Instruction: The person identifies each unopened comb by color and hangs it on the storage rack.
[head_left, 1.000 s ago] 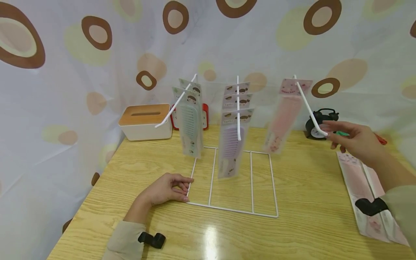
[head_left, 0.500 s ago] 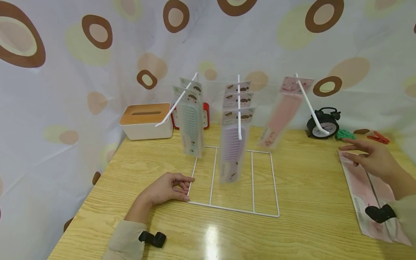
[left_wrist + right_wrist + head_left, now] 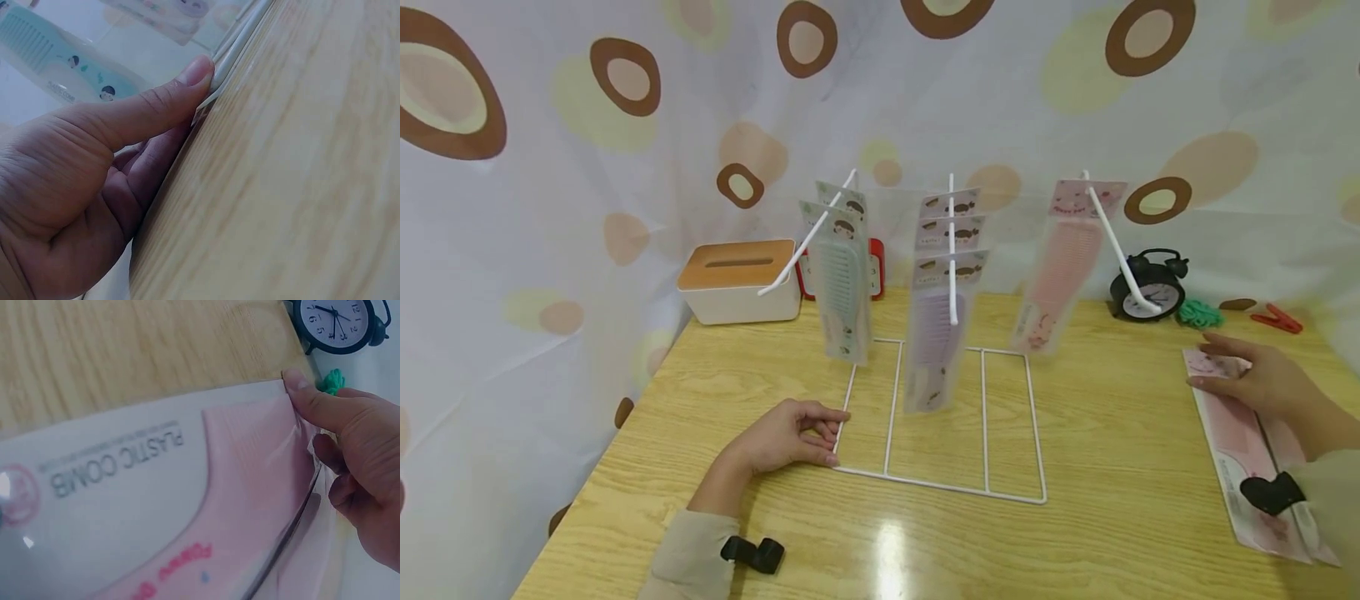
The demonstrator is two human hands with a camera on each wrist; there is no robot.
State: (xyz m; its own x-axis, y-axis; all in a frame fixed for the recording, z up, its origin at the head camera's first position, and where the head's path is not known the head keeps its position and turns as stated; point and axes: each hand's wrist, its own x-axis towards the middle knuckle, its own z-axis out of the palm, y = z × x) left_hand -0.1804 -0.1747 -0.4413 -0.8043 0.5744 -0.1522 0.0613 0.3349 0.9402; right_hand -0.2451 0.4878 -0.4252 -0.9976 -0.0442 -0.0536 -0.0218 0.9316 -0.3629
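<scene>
My left hand holds the front left corner of a white wire display rack, its thumb on the wire in the left wrist view. At the right, my right hand pinches the upper end of a pink comb in clear packaging; the thumb is at the package's edge in the right wrist view. Another pink packaged comb lies beside it, partly hidden by the hand and sleeve. From the rack's hooks hang green packaged combs, purple packaged combs and one pink packaged comb.
A tissue box and a red-framed calendar-like object stand at the back left. Back right are a black alarm clock, a green bundle and a red clip. A patterned curtain hangs behind the wooden table.
My right hand has left the right hook's tip, moved right and down, and taken hold of a pink packaged comb. The hanging pink comb has swung. My left hand stays put.
</scene>
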